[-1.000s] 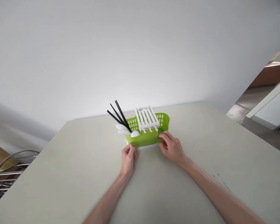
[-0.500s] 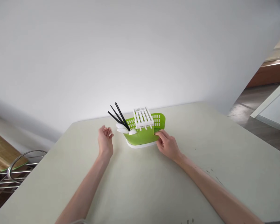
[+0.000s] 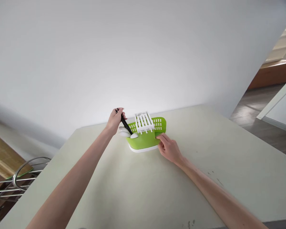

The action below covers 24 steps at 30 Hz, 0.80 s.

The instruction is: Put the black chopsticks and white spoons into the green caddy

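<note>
A green utensil holder (image 3: pixel 143 141) with a white base and a white slatted rack (image 3: pixel 144 122) stands on the table. Several black chopsticks (image 3: pixel 126 125) lean out of its left end, now bunched together. My left hand (image 3: pixel 116 118) is closed around their upper part, and their lower ends are hidden inside the holder. White spoons (image 3: pixel 124 131) rest at the same end, below the hand. At the right end, my right hand (image 3: pixel 168 147) grips the holder's front rim, its fingertips partly over the edge.
The pale table (image 3: pixel 143 187) reaches back to a white wall (image 3: pixel 143 57). At the lower left is a metal wire rack (image 3: pixel 19 179) beside a wooden board (image 3: pixel 7 152). Beyond the table on the right are a floor and a white panel (image 3: pixel 280 111).
My left hand has moved up and right from beside the holder and closed on the chopsticks, drawing them together. My right hand keeps its grip on the holder's rim.
</note>
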### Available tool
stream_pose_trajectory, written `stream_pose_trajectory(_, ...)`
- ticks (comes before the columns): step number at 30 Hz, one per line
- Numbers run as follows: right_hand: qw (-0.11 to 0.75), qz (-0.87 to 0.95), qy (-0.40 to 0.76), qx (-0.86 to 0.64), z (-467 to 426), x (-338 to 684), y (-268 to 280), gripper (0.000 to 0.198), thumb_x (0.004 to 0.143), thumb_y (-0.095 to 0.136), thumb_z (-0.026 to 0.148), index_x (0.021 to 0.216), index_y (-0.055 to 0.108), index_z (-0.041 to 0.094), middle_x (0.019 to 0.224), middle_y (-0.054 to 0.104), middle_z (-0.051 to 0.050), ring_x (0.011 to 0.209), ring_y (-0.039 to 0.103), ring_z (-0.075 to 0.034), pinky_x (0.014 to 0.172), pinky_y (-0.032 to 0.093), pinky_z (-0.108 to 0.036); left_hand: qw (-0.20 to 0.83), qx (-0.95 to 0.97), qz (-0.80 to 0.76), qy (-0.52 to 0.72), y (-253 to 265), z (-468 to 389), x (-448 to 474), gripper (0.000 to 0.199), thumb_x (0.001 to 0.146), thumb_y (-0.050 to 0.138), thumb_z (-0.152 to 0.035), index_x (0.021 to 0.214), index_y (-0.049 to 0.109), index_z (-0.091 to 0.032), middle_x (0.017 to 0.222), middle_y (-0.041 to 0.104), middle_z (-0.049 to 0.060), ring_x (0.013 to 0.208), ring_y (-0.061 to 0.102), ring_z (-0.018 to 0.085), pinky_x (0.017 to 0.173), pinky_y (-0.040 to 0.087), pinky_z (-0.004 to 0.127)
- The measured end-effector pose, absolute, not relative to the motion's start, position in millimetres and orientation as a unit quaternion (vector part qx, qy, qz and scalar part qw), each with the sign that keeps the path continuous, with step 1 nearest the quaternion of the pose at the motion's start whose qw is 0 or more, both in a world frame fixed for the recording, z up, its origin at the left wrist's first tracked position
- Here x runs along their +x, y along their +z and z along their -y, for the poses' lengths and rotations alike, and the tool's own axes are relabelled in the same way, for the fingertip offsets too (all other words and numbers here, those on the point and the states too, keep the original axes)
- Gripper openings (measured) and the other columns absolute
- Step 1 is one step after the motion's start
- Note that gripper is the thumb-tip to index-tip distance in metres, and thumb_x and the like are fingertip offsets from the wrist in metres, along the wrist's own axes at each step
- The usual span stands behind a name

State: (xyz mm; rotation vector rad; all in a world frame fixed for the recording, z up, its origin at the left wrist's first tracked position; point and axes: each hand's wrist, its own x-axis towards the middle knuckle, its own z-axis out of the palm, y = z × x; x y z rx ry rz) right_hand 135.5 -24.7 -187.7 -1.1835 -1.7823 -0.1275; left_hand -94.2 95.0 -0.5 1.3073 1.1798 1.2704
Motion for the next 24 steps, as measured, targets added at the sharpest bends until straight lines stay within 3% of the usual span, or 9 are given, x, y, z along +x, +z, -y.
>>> stream_pose_trajectory(2,0.478,0.73,-0.051,-0.487,24.5,135.6,-187.7,0.03,0.091,0.049,0.003,0.112,0.06,0.021,0.102,0.07,-0.004,0.055,0.054,-0.01,0.049,0.036,-0.024,0.455,0.525,-0.478,0.538,-2.8,-96.4,-88.4,0.004,0.102,0.056,-0.02,0.098,0.058,-0.018,0.068,0.047,-0.006,0.058,0.047,0.009,0.066,0.05,0.025)
stream_pose_trajectory(7,0.478,0.732,-0.047,-0.484,23.5,136.0,-188.2,0.031,0.091,0.048,0.004,0.113,0.06,0.022,0.103,0.07,-0.004,0.056,0.056,-0.01,0.049,0.036,-0.023,0.435,0.5,-0.464,0.587,-4.0,-99.5,-81.4,0.019,0.105,0.045,-0.017,0.089,0.053,-0.019,0.063,0.037,-0.008,0.052,0.035,0.008,0.051,0.035,0.02)
stream_pose_trajectory(15,0.475,0.733,-0.048,-0.484,23.8,136.3,-190.3,0.032,0.09,0.049,0.003,0.114,0.059,0.021,0.103,0.069,-0.004,0.055,0.054,-0.01,0.048,0.036,-0.023,0.339,0.463,-0.367,0.732,38.6,-88.7,-95.2,0.024,0.104,0.055,-0.026,0.081,0.051,-0.02,0.056,0.033,-0.009,0.046,0.029,0.007,0.046,0.03,0.019)
stream_pose_trajectory(21,0.478,0.73,-0.041,-0.486,25.0,136.6,-188.7,0.032,0.089,0.049,0.003,0.113,0.059,0.021,0.102,0.069,-0.003,0.056,0.055,-0.01,0.05,0.038,-0.023,0.309,0.346,-0.319,0.827,86.7,-67.9,-140.9,0.035,0.11,0.033,-0.012,0.078,0.045,-0.019,0.054,0.021,-0.01,0.045,0.018,0.007,0.044,0.018,0.02)
stream_pose_trajectory(24,0.477,0.73,-0.038,-0.489,25.0,136.9,-188.6,0.033,0.089,0.05,0.002,0.114,0.06,0.021,0.102,0.069,-0.003,0.056,0.056,-0.01,0.049,0.038,-0.023,0.329,0.305,-0.314,0.837,92.3,-49.1,-168.0,0.035,0.105,0.031,-0.004,0.074,0.04,-0.018,0.054,0.016,-0.01,0.046,0.01,0.007,0.043,0.014,0.02)
